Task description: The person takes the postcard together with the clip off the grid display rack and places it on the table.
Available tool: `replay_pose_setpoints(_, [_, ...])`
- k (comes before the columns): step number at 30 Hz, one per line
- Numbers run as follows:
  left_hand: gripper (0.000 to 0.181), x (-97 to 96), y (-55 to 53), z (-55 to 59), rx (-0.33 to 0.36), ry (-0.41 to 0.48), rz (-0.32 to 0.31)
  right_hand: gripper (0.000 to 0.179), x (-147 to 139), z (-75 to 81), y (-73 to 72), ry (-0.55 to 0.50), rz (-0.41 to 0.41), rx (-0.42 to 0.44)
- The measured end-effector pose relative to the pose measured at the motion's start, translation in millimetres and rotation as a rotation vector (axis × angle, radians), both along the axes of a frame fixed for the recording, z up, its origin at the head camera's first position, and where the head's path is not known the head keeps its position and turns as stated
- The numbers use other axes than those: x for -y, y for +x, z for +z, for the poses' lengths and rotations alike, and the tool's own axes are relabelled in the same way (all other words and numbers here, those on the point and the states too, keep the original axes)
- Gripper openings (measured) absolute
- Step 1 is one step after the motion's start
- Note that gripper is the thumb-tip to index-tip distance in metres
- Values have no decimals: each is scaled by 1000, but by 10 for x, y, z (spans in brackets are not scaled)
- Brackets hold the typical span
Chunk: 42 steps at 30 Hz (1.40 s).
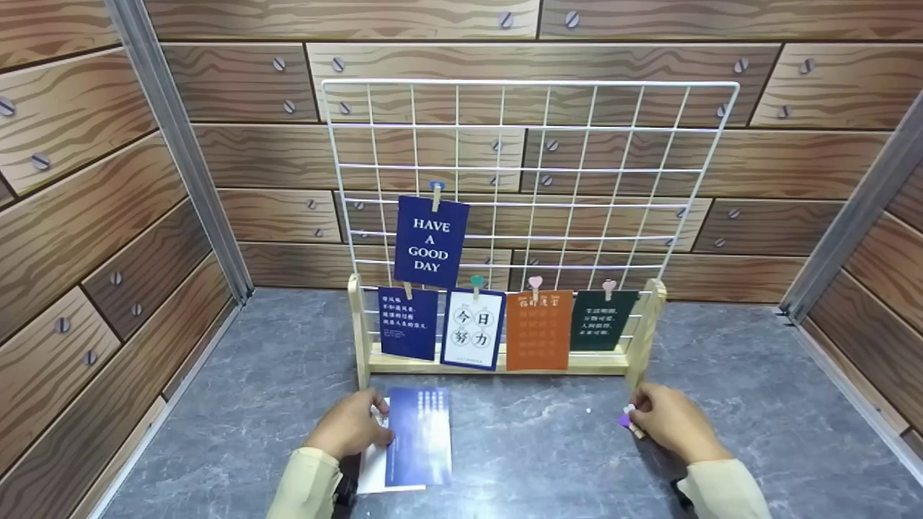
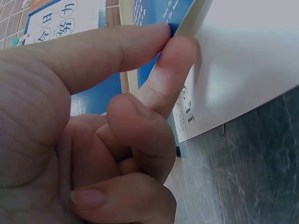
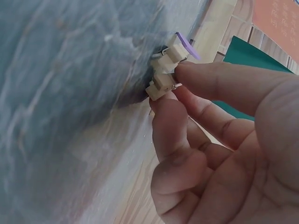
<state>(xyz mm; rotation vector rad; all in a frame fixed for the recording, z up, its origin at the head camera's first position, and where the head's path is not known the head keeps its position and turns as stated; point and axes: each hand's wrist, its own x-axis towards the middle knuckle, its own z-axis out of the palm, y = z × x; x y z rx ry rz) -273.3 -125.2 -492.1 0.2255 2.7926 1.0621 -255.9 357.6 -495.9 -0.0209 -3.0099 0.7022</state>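
Note:
In the head view my left hand (image 1: 352, 425) is at the left edge of a blue card (image 1: 420, 440) lying over a white card (image 1: 371, 476). The left wrist view has the thumb and index finger pinching the blue card's edge (image 2: 154, 51), with the white card (image 2: 243, 70) beside it. My right hand (image 1: 674, 418) is low over the tabletop at the right. It pinches small wooden clothespins (image 3: 163, 84) between thumb and fingers; one bears a purple top (image 3: 188, 45).
A white wire grid (image 1: 533, 169) stands in a wooden base (image 1: 497, 369). Clothespins hold a "HAVE A GOOD DAY" card (image 1: 430, 245) higher up, and below it a row with a blue card (image 1: 407, 328), white card (image 1: 472, 349), orange card (image 1: 539, 331) and green card (image 1: 604, 324).

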Motion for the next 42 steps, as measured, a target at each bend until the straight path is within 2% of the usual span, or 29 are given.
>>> replay_pose_setpoints(11, [34,14,-12,-30,-37,-26,10,9,21,16,-4,-21,5,14])
replay_pose_setpoints(20, [28,10,-20,15,-83,37,35,7,34,74,-17,-23,-11,-25])
replay_pose_setpoints(29, [24,-9,-25,78,-189,90,35,4,84,131,-6,-16,-22,-180])
replay_pose_setpoints(42, [23,-52,-65,194,-311,194,75,4,156,187,-10,-30,-28,-285])
